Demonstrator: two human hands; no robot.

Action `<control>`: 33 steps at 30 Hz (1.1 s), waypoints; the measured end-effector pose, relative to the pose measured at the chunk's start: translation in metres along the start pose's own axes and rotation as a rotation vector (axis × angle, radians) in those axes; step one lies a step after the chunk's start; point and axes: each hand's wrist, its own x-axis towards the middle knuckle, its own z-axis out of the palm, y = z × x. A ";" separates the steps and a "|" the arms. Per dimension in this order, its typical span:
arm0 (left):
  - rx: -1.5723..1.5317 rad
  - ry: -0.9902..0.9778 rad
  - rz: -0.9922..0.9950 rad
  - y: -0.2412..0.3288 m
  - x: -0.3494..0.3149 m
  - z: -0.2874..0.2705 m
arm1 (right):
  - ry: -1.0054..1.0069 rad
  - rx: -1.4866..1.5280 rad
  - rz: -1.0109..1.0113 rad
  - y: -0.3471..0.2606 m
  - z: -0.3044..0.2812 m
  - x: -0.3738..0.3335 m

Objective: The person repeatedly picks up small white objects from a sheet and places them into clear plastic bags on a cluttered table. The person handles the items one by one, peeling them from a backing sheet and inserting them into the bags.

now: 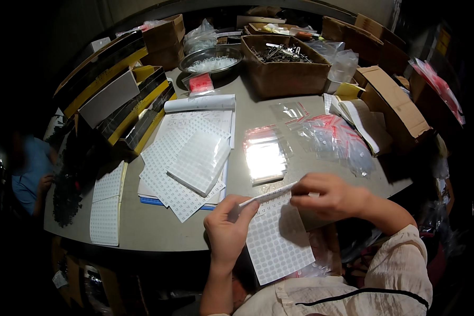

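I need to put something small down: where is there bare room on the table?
Front left, the table is bare between the booklet, the label sheets and the left hand. A smaller gap lies between the brown box and the bag stack. The right is crowded with loose bags and cartons.

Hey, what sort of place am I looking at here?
Probably a small packing or sorting workshop. The table holds a brown box heaped with small metal parts and a pile of clear plastic bags, and the left hand grips a sheet of round stickers.
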 end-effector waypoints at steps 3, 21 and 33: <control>0.036 0.002 0.004 -0.003 -0.001 -0.001 | 0.085 0.232 0.265 0.026 -0.008 0.023; 0.043 -0.002 0.008 0.007 -0.001 0.000 | -0.315 0.229 1.016 0.137 -0.018 0.056; 0.088 -0.005 0.032 0.009 0.001 -0.001 | -0.215 0.308 0.647 0.120 -0.017 0.064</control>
